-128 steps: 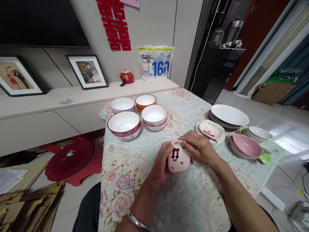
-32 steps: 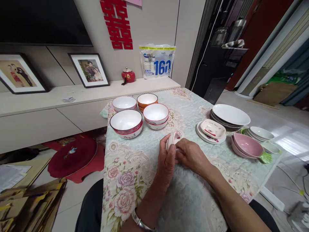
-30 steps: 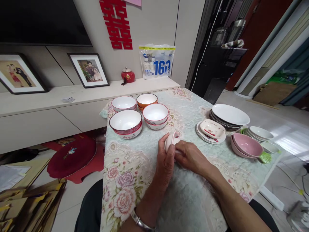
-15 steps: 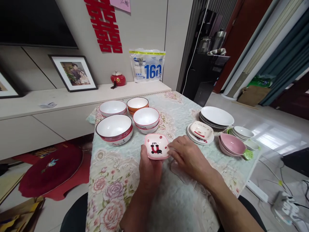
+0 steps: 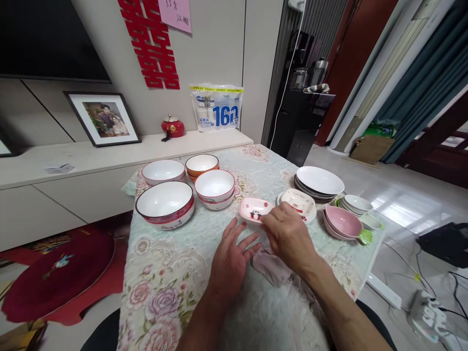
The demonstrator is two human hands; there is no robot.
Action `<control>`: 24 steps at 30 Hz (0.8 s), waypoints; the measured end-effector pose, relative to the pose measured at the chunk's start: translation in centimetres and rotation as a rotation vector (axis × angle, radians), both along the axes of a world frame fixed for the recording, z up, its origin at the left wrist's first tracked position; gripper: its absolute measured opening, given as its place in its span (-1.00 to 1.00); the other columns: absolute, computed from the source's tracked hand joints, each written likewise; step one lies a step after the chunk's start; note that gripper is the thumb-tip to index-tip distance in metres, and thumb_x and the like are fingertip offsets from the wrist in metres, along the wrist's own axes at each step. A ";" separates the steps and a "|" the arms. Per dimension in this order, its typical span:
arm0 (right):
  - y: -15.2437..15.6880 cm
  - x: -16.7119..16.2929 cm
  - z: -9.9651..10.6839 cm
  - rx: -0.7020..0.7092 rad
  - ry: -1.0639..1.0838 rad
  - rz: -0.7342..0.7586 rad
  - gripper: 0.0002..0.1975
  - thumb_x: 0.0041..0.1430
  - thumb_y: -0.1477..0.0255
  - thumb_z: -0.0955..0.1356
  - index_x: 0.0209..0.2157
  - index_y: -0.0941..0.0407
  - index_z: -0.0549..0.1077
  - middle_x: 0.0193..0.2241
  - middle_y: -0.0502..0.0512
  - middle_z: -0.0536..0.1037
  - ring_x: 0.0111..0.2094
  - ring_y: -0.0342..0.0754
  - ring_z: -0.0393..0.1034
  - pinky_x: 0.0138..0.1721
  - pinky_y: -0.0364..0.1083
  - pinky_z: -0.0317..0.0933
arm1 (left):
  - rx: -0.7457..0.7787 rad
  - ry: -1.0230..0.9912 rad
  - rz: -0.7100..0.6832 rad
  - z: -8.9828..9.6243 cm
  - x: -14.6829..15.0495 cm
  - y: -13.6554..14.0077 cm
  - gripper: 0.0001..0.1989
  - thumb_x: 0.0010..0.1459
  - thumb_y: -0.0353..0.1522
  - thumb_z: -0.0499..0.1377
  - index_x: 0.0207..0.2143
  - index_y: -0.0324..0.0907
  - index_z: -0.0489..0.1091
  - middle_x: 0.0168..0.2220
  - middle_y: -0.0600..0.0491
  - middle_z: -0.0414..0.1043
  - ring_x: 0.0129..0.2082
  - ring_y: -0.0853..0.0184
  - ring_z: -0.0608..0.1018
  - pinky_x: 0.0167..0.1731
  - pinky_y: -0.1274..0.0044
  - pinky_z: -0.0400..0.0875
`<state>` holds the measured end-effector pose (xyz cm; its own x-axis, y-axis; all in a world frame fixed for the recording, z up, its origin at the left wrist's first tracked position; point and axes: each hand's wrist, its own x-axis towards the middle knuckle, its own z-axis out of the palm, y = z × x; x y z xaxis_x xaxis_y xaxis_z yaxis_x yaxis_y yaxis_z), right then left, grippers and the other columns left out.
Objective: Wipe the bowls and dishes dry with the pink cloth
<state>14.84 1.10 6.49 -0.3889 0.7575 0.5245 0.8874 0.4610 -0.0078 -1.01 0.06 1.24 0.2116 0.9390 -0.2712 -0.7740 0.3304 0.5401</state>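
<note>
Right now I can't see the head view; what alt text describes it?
The right hand holds a small pink-rimmed dish by its edge; the left hand is open nearby, fingers spread. On the floral-covered table, stacked bowls stand to the left, with stacked plates and pink bowls to the right.

Identified as a home, apparently a living room. Recognizable by a large dark screen (image 5: 54, 39) at far left, a framed portrait (image 5: 106, 121) on a long low cabinet (image 5: 89, 187), and red cut-paper characters (image 5: 159, 66). Confirmed by a floral tablecloth (image 5: 157, 265), a red cushioned stool (image 5: 62, 268) at left, and a teal curtain (image 5: 427, 92) at far right.
</note>
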 end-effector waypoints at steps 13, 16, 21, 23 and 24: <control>2.7 9.6 -1.8 0.107 -0.060 -0.383 -0.80 0.24 0.56 0.29 -0.36 0.18 0.55 -0.41 0.23 0.50 -0.27 0.10 0.16 -0.28 -0.02 0.08 | -0.046 0.173 -0.027 0.2 0.4 -0.2 -0.56 0.03 -0.29 0.33 -0.03 -0.24 0.45 0.11 -0.21 0.41 -0.24 0.20 0.62 -0.24 0.39 0.48; 2.7 9.9 -2.0 0.039 -0.075 -0.407 -0.79 0.25 0.54 0.28 -0.36 0.16 0.56 -0.40 0.24 0.51 -0.27 0.11 0.17 -0.29 -0.02 0.05 | -0.039 0.181 -0.038 0.1 0.4 -0.3 -0.57 0.01 -0.29 0.34 -0.06 -0.24 0.47 0.08 -0.21 0.45 -0.25 0.21 0.62 -0.25 0.39 0.47; 2.7 9.8 -2.0 -0.057 -0.125 -0.429 -0.82 0.24 0.49 0.31 -0.36 0.12 0.57 -0.39 0.21 0.53 -0.28 0.10 0.19 -0.32 -0.03 0.03 | -0.032 0.182 -0.045 -0.1 0.4 -0.2 -0.58 0.01 -0.29 0.34 -0.06 -0.25 0.47 0.06 -0.21 0.46 -0.26 0.21 0.62 -0.26 0.40 0.46; 2.7 9.7 -1.8 -0.094 -0.134 -0.449 -0.81 0.24 0.49 0.31 -0.35 0.13 0.58 -0.37 0.23 0.54 -0.26 0.12 0.21 -0.32 -0.03 0.04 | -0.035 0.179 -0.041 -0.1 0.4 -0.1 -0.58 0.02 -0.28 0.33 -0.06 -0.26 0.46 0.04 -0.21 0.46 -0.27 0.21 0.62 -0.27 0.40 0.46; 2.6 9.6 -1.7 -0.113 -0.135 -0.459 -0.81 0.24 0.49 0.31 -0.34 0.13 0.59 -0.35 0.24 0.55 -0.25 0.13 0.22 -0.31 -0.02 0.06 | -0.038 0.176 -0.035 -0.1 0.4 -0.1 -0.58 0.03 -0.29 0.33 -0.06 -0.26 0.46 0.03 -0.21 0.46 -0.27 0.21 0.62 -0.27 0.40 0.46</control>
